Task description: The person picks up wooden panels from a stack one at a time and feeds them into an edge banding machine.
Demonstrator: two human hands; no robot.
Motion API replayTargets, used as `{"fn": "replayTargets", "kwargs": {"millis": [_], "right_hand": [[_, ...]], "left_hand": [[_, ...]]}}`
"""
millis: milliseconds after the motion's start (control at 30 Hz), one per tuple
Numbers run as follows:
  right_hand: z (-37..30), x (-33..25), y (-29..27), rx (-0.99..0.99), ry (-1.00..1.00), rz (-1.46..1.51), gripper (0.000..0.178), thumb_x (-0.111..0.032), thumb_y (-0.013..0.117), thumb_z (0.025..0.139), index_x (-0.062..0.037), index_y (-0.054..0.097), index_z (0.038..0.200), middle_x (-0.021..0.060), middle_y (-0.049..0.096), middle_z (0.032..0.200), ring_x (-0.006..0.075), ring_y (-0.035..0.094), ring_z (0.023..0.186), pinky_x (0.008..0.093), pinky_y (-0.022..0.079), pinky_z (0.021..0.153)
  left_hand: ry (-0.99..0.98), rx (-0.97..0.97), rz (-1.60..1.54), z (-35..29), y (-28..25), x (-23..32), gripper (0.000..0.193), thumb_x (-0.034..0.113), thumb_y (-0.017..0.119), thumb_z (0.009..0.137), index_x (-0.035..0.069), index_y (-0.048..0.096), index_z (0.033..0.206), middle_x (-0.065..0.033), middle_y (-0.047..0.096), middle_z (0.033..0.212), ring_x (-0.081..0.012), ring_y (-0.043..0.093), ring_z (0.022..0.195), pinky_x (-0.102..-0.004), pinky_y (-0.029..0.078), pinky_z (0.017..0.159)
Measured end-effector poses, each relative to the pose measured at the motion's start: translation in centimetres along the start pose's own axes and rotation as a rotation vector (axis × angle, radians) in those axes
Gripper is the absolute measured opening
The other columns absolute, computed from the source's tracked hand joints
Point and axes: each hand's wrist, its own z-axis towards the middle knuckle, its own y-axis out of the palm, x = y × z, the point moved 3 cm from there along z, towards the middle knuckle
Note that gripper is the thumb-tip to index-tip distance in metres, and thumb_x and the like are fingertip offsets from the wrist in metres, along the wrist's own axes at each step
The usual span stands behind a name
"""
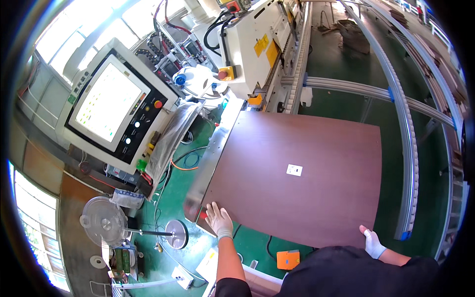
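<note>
Both gloved hands sit closest, at the near edge of a large dark-brown wooden panel (297, 173); the left hand (219, 219), at about seven o'clock of the board, lies flat on its corner with fingers spread wide; the right hand (372, 242), near five o'clock, grips the near edge, its fingers curled around it (thumb on top). Lying flat, the panel rests on a metal feed table (213, 153) along its nine-o'clock side, with a small white label (294, 170) near its middle. At twelve o'clock stands a cream-coloured machine (257, 44); at ten o'clock, a tilted control screen (106, 101); a curved conveyor rail (408, 128) runs along three o'clock; green floor (341, 104) lies below.
</note>
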Motion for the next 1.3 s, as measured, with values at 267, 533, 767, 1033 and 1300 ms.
{"fn": "replayTargets", "kwargs": {"millis": [267,533,767,1033,1300], "right_hand": [[4.6,-6.1,0.9,0.122,-0.217,-0.148,0.087,-0.033,0.074,0.089,0.0173,0.026,0.143,0.0242,0.034,0.152,0.0255,0.029,0.143,0.0376,0.022,0.118],[12.3,-12.2,0.9,0.149,-0.283,0.123,0.037,-0.023,0.053,0.101,-0.0057,0.050,0.134,0.0105,0.061,0.123,0.0271,0.060,0.112,0.0445,0.051,0.097],[16.4,-19.9,2.1,-0.119,-0.253,0.250,0.054,-0.040,0.055,0.100,-0.0063,0.047,0.141,0.0082,0.045,0.146,0.0219,0.044,0.132,0.0406,0.035,0.112],[14.0,-22.3,5.3,0.068,-0.371,0.162,0.041,-0.041,0.049,0.099,-0.0181,0.051,0.133,0.0038,0.055,0.129,0.0199,0.054,0.111,0.0380,0.043,0.094],[10.3,-12.4,13.9,-0.698,0.081,-0.307,0.076,-0.065,0.046,0.096,-0.0017,0.044,0.138,0.0130,0.060,0.114,0.0221,0.060,0.092,0.0360,0.051,0.078]], "left_hand": [[0.000,-0.021,0.144,4.2,1.0,4.5,0.066,0.046,0.040,0.098,0.010,0.032,0.152,-0.0121,0.024,0.162,-0.0328,0.021,0.149,-0.0589,0.016,0.117],[-0.006,-0.077,0.314,4.2,1.6,5.2,0.080,0.057,0.047,0.092,0.009,0.029,0.153,-0.0117,0.023,0.161,-0.0331,0.022,0.148,-0.0560,0.016,0.119],[-0.065,-0.138,0.246,3.9,1.3,5.0,0.083,0.060,0.045,0.092,0.010,0.027,0.155,-0.0114,0.019,0.163,-0.0335,0.017,0.150,-0.0512,0.010,0.121],[-0.014,-0.196,-0.370,-10.0,7.9,7.3,0.069,0.050,0.051,0.094,0.001,0.047,0.143,-0.0279,0.044,0.146,-0.0392,0.043,0.137,-0.0444,0.031,0.115],[-0.325,-1.087,-0.221,-43.0,15.1,-0.6,0.052,0.046,0.045,0.098,0.006,0.063,0.127,-0.0198,0.064,0.126,-0.0372,0.058,0.120,-0.0439,0.043,0.105]]}}
